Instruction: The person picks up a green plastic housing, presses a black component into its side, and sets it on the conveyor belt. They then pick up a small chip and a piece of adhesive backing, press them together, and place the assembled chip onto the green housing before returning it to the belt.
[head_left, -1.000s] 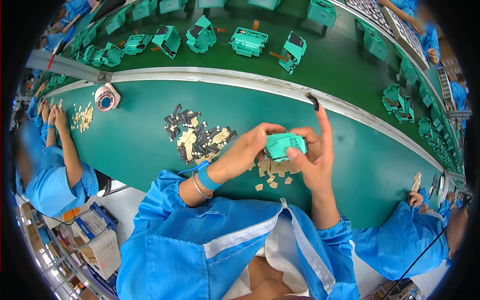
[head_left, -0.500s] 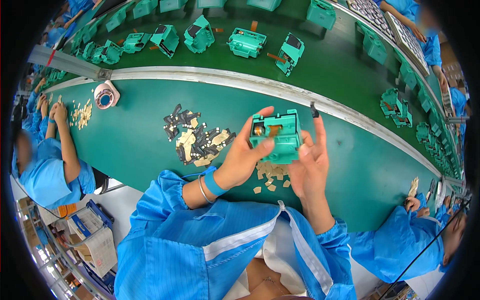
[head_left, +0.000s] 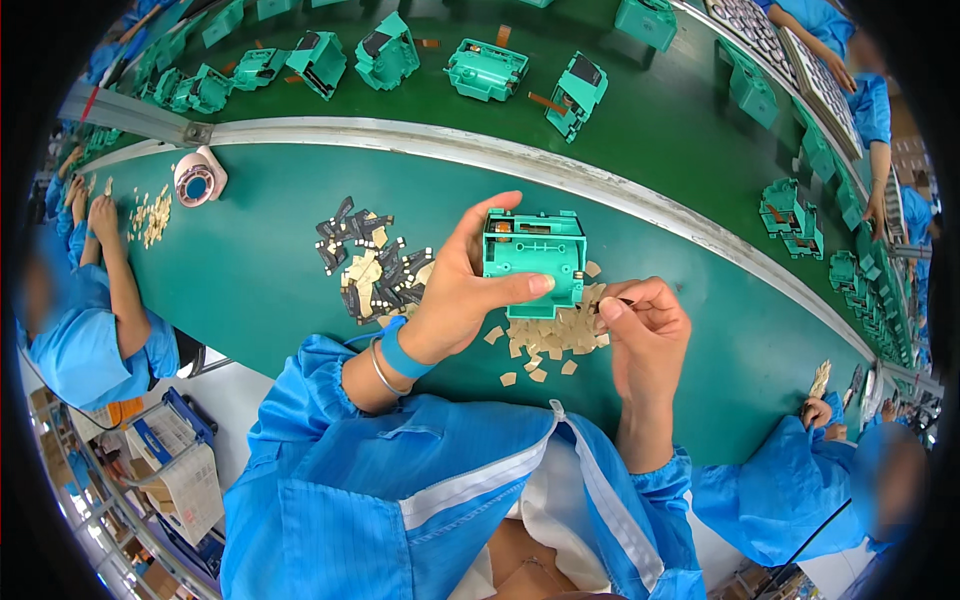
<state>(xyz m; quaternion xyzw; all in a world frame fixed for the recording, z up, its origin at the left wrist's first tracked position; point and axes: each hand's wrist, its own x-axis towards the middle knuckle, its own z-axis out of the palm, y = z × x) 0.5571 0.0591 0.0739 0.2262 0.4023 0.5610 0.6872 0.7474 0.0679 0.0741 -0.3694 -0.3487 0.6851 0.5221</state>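
A green plastic housing rests in my left hand, its thumb laid across the front face and the fingers behind. A coppery part shows in the opening near its top edge. Just right of the housing, my right hand is closed in a pinch on a small dark strip; most of the strip is hidden by the fingers. Beneath both hands lies a scatter of small beige pieces. Left of my left hand is a pile of black strips mixed with beige pieces.
Beyond a metal rail, a green belt carries several green housings, some with orange flat cables. A pinkish-white round device stands at the table's far left. Co-workers in blue sit at left and right.
My right hand has left the housing's side and moved down, its raised index finger now bent into a pinch. The housing has turned in my left hand, and the orange cable no longer shows.
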